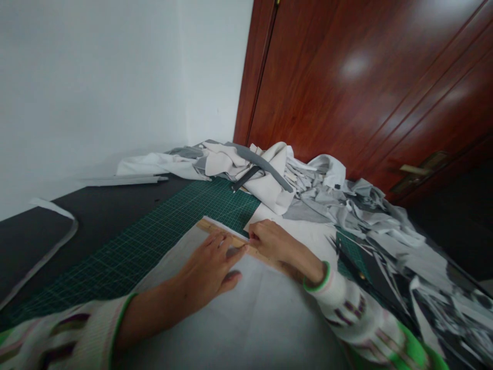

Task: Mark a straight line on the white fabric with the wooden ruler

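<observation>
A light wooden ruler [206, 225] lies across a large pale fabric sheet [262, 313], close to the sheet's far edge. My left hand [210, 264] rests flat on the ruler and sheet, with its fingers spread and the thumb apart. Against the ruler's far edge, my right hand [271, 239] is closed in a pinch. Whatever it holds, if anything, is hidden by the fingers. The two hands nearly meet at the ruler's middle. Beneath the sheet is a green gridded cutting mat [154, 231].
Heaped grey and white fabric scraps [265, 174] line the back and right of the black table [111, 200]. Dark-handled scissors [354, 270] lie right of my right hand. A narrow white strip [69, 231] curls at left. Behind stand a white wall and brown door [327, 77].
</observation>
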Motion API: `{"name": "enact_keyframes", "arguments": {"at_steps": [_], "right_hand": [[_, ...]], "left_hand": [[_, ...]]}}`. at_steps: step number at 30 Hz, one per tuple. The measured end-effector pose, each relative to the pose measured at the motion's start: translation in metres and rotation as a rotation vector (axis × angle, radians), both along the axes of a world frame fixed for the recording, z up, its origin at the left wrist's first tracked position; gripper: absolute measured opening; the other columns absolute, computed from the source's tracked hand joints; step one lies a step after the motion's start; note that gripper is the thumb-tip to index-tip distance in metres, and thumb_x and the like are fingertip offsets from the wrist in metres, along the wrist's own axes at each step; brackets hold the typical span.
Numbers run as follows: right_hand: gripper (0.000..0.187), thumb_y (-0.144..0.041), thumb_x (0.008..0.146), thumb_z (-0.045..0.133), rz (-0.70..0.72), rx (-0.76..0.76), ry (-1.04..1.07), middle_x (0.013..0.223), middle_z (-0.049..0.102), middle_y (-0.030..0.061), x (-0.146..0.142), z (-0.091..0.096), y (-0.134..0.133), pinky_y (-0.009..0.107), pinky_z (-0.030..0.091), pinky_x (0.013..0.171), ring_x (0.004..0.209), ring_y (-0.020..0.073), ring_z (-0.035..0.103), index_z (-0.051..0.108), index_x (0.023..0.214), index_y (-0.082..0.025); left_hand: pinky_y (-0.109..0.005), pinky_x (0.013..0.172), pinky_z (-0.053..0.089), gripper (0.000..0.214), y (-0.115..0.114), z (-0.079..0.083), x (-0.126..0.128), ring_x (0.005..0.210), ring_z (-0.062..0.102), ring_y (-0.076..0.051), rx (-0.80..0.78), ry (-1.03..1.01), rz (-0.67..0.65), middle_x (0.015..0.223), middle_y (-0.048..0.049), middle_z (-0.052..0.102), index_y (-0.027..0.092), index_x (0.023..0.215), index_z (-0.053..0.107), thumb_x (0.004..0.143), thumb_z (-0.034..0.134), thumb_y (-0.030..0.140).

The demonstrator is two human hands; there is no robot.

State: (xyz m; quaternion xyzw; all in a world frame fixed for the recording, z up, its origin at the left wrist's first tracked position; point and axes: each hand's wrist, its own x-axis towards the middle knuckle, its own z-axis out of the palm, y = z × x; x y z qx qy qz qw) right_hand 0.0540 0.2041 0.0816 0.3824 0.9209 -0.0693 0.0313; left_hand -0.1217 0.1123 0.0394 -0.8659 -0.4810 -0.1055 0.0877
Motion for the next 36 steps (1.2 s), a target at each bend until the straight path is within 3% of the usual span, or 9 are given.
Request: {"name": "enact_keyframes", "arguments": {"at_steps": [11, 16, 19, 21, 28, 36], "right_hand": [[0.018, -0.017, 0.088, 0.053, -0.084, -0.01, -0.117, 0.09, 0.074, 0.0117, 0.033, 0.006, -0.015, 0.028, 0.035, 0.067, 0.082, 0.0203, 0.064, 0.071, 0.091, -0.013], [0.022, -0.015, 0.09, 0.049, -0.098, 0.004, -0.129, 0.097, 0.073, 0.0145, 0.031, 0.006, -0.017, 0.03, 0.036, 0.07, 0.089, 0.0229, 0.065, 0.071, 0.094, -0.012], [0.022, -0.013, 0.089, 0.05, -0.095, 0.003, -0.132, 0.098, 0.074, 0.0145, 0.028, 0.009, -0.018, 0.029, 0.037, 0.073, 0.09, 0.0227, 0.065, 0.071, 0.095, -0.012], [0.022, -0.013, 0.088, 0.05, -0.094, -0.003, -0.131, 0.097, 0.074, 0.0141, 0.028, 0.01, -0.018, 0.029, 0.037, 0.072, 0.089, 0.022, 0.066, 0.071, 0.095, -0.012], [0.019, -0.019, 0.089, 0.052, -0.069, -0.004, -0.098, 0.094, 0.074, 0.014, 0.033, 0.008, -0.016, 0.029, 0.035, 0.068, 0.084, 0.0212, 0.065, 0.07, 0.091, -0.011], [0.024, -0.025, 0.094, 0.048, -0.034, -0.004, -0.089, 0.091, 0.073, 0.0129, 0.048, 0.003, -0.017, 0.029, 0.033, 0.066, 0.081, 0.0198, 0.064, 0.067, 0.086, -0.013]], "left_hand": [[-0.048, 0.098, 0.045, 0.051, 0.0, 0.003, 0.001, 0.114, 0.057, -0.036, 0.013, 0.034, 0.001, 0.118, -0.0167, 0.064, 0.018, 0.132, 0.059, 0.084, 0.069, 0.033], [-0.043, 0.099, 0.043, 0.045, -0.002, -0.002, 0.006, 0.114, 0.056, -0.031, 0.029, 0.046, -0.049, 0.123, -0.0161, 0.062, 0.012, 0.132, 0.056, 0.09, 0.059, 0.026], [-0.042, 0.099, 0.04, 0.043, -0.003, -0.007, 0.009, 0.116, 0.055, -0.029, 0.037, 0.058, -0.123, 0.127, -0.0134, 0.061, 0.016, 0.136, 0.051, 0.095, 0.051, 0.025], [-0.043, 0.1, 0.039, 0.042, -0.003, -0.01, 0.014, 0.117, 0.054, -0.03, 0.049, 0.07, -0.142, 0.128, -0.0119, 0.061, 0.018, 0.137, 0.051, 0.096, 0.05, 0.028], [-0.044, 0.105, 0.035, 0.044, -0.004, -0.023, 0.04, 0.119, 0.052, -0.028, 0.046, 0.002, -0.144, 0.13, -0.0135, 0.061, 0.008, 0.134, 0.052, 0.096, 0.048, 0.03], [-0.045, 0.104, 0.038, 0.05, -0.002, -0.016, 0.039, 0.114, 0.052, -0.03, -0.02, -0.084, -0.193, 0.126, -0.0138, 0.062, 0.006, 0.136, 0.052, 0.093, 0.053, 0.031]]}}
